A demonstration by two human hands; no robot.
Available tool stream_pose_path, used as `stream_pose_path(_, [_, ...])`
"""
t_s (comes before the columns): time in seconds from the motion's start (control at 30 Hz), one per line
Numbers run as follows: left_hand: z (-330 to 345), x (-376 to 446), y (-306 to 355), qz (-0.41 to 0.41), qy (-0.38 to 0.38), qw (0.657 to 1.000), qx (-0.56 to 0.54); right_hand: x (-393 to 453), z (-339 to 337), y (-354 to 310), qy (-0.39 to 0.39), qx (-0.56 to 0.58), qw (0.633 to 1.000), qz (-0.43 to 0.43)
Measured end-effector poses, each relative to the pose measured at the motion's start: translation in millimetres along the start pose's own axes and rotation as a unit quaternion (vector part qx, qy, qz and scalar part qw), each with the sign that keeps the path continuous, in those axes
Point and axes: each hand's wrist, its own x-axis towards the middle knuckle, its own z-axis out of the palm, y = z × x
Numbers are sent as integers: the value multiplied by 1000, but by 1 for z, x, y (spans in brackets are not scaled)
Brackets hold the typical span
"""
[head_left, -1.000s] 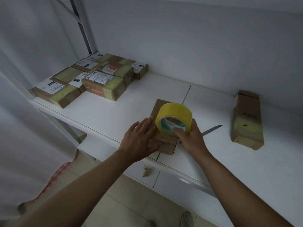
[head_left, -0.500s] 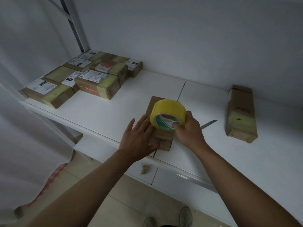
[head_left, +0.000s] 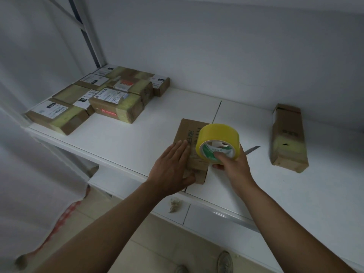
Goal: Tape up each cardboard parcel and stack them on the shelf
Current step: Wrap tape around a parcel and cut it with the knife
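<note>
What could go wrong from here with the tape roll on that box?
1. The box overhangs the shelf front edge; a tape pull could drag it off, since the left hand only presses flat on it.
2. A blade lies just behind the right hand, which grips the tape roll; it might get nicked.

The scene is dim and cool-toned, lit softly and evenly, with no clear source in view. The white laminate shelf [head_left: 122, 138] is the brightest surface and shows no hard glare. Shadows are faint: a soft one lies under the flat brown cardboard parcel [head_left: 187, 133] near the shelf's front edge. The glossy yellow roll of packing tape [head_left: 217, 134] keeps its colour without highlights. Detail is soft throughout, and labels on the taped brown cardboard parcels [head_left: 94, 103] at the shelf's far left corner are unreadable. Wide-angle distortion bends the shelf edges and stretches the forearms towards the bottom corners.
</note>
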Motion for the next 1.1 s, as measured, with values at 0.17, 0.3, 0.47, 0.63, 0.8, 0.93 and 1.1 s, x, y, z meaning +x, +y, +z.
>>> stream_pose_path(0.17, [3, -1, 0, 14, 28, 999, 4, 3, 3, 3, 13, 28, 999, 13])
stream_pose_path(0.3, [2, -1, -3, 17, 24, 1000, -2, 4, 2, 5, 21, 1, 1000, 12])
stream_pose_path(0.47, [-4, 4, 0, 18, -8, 1000, -19, 6, 6, 4, 40, 9, 999, 24])
stream_pose_path(0.63, [1, 4, 5, 24, -15, 1000, -12, 4, 7, 6, 47, -4, 999, 12])
stream_pose_path(0.8, [0, 8, 10, 42, 1, 999, -19, 6, 10, 1, 28, -91, 995, -37])
stream_pose_path(0.93, [-1, 7, 11, 35, 1, 999, -16, 6, 10, 0, 24, -92, 995, -42])
stream_pose_path(1.1, [2, 7, 11, 37, 25, 999, -24, 3, 10, 5, 7, -60, 998, -26])
